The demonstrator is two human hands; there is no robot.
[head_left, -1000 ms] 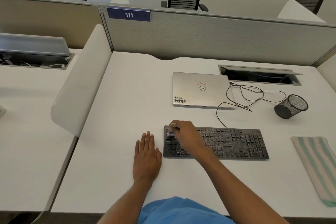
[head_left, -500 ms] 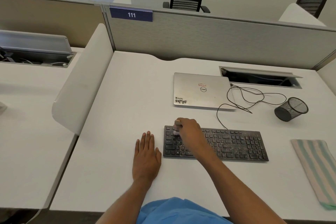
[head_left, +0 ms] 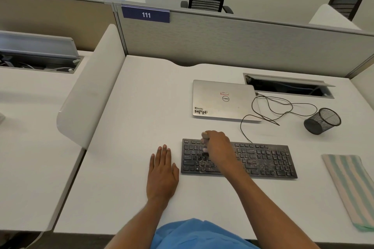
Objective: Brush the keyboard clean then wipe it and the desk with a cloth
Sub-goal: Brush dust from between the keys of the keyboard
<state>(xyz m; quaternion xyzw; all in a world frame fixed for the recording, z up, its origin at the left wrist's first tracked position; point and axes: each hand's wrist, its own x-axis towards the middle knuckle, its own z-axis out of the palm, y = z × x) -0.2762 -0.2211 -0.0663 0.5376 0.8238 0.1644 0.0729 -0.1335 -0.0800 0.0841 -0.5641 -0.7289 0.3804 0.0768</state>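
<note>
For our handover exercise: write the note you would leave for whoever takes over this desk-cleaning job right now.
Right hand grips the brush, bristles on the left keys of the keyboard.
Left hand rests flat on the desk, beside the keyboard.
Striped cloth lies untouched at the desk's right edge.
Done: brushing begun; dust shows on most keys.
Left: finish brushing, then wipe keyboard and desk with the cloth.

Open desk (head_left: 141,107) was seen behind and left of the keyboard (head_left: 263,159). Farther back, passage was blocked by a closed laptop (head_left: 222,101); to the right it was narrowed by a looped cable (head_left: 241,126), a tipped mesh cup (head_left: 321,120) and a striped cloth (head_left: 352,186).
</note>
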